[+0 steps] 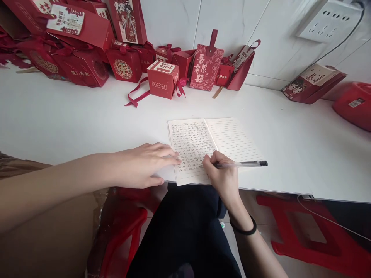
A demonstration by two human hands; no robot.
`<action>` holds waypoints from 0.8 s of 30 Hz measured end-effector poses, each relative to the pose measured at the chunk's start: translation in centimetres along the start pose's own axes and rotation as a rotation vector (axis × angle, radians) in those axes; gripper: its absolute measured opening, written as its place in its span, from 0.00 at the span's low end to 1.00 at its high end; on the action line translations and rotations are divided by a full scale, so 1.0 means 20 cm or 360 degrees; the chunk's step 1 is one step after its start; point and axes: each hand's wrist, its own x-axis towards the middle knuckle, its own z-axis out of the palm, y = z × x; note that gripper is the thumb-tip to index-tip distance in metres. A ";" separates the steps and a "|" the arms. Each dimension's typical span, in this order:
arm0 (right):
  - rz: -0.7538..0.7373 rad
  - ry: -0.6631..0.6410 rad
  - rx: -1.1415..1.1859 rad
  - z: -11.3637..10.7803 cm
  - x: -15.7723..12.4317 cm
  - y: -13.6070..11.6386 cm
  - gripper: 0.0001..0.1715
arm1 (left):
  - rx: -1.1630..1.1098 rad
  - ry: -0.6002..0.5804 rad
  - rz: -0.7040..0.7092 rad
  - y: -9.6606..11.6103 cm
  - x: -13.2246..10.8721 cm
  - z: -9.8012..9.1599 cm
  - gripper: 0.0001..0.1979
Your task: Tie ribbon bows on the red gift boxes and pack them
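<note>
Notebook (pixel 215 139) lies open at near edge of white table (pixel 292 154) — likely for easy reach. Right hand (pixel 223 174) grips pen (pixel 246 164) low, fingertips pinched round it (for control, I'd guess), tip by lower rows on left page (pixel 189 144). Left hand (pixel 142 165): fingers relaxed, holding nothing, resting at page's left edge — probably steadying it. Red boxes (pixel 161 83) stand back by wall (pixel 228 19), seemingly out of way.
</note>
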 end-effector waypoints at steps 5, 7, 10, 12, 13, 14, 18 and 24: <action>-0.0055 -0.0014 -0.0042 0.00 0.00 0.00 0.20 | 0.0000 0.0010 -0.0005 0.00 0.00 0.00 0.25; -0.0050 -0.0012 -0.0046 0.00 0.00 0.00 0.19 | 0.0009 0.0009 0.0010 0.00 0.00 0.00 0.25; -0.0043 -0.0008 -0.0039 0.00 0.00 0.00 0.19 | 0.0047 -0.0017 0.0002 0.01 0.01 -0.01 0.26; -0.0051 0.0006 -0.0035 0.00 0.00 0.00 0.19 | 0.0074 -0.0035 -0.0007 0.02 0.01 -0.01 0.26; -0.0060 0.0014 -0.0032 0.00 0.00 0.00 0.19 | 0.0085 -0.0042 -0.0006 0.02 0.01 -0.02 0.26; -0.0068 0.0018 -0.0029 0.00 0.00 0.00 0.19 | 0.0093 -0.0052 -0.0002 0.02 0.01 -0.02 0.26; -0.0072 0.0014 -0.0009 0.00 0.00 0.00 0.19 | 0.0116 -0.0091 -0.0013 0.03 0.01 -0.02 0.26; -0.0109 0.0042 -0.0026 0.00 0.00 0.00 0.19 | 0.0087 -0.0079 -0.0021 0.03 0.01 -0.02 0.26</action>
